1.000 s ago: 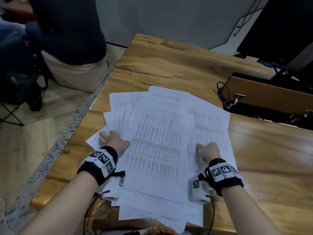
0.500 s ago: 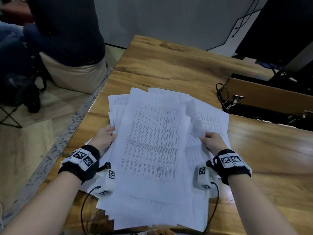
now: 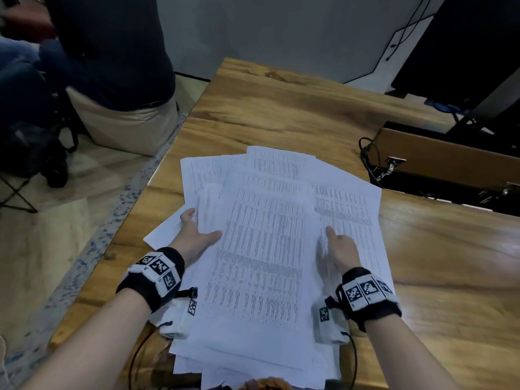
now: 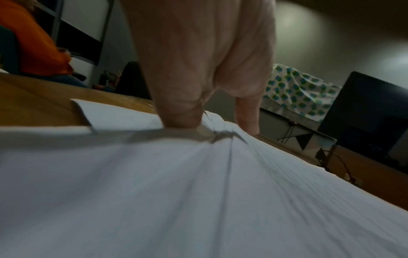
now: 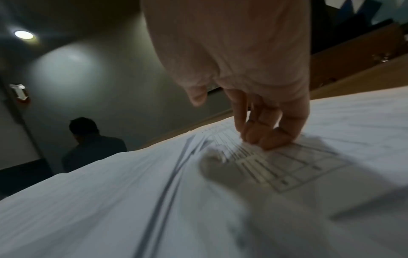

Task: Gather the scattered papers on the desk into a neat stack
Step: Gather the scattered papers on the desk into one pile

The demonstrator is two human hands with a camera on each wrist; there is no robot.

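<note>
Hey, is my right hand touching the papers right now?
Touching. The right wrist view shows the right hand with its fingertips pressed down on the papers, no gap under them.

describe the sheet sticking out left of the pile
On the wooden desk lies a fanned pile of printed papers. Under the left hand, one sheet juts out leftward. Unlike its neighbours it lies skewed, showing a nearly blank corner.
</note>
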